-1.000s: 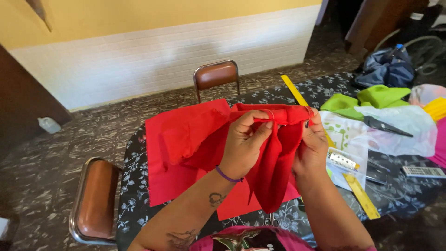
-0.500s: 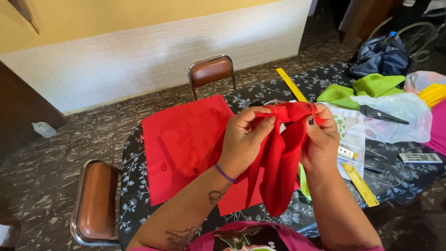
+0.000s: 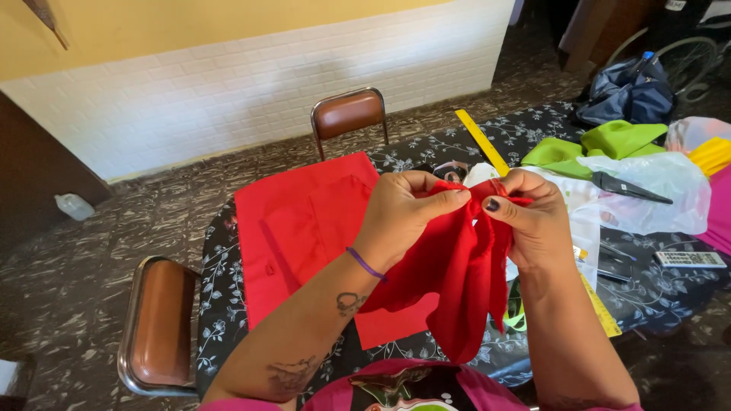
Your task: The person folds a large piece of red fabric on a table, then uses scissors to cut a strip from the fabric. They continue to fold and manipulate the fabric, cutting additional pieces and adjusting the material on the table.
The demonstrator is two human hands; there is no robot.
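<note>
Both hands pinch the top edge of the red cloth: left hand, right hand. It hangs below them, over the tabletop. A flat red sheet lies left.

Your table, floral black cloth: red fabric, yellow ruler, green cloth, plastic bag, remote.

Both forearms are bare, with dark tattoos along the left one, one small near the wrist and a larger one nearer the elbow. A thin purple band circles the left wrist. The right hand has dark nail polish. The top is magenta with a printed front
</note>
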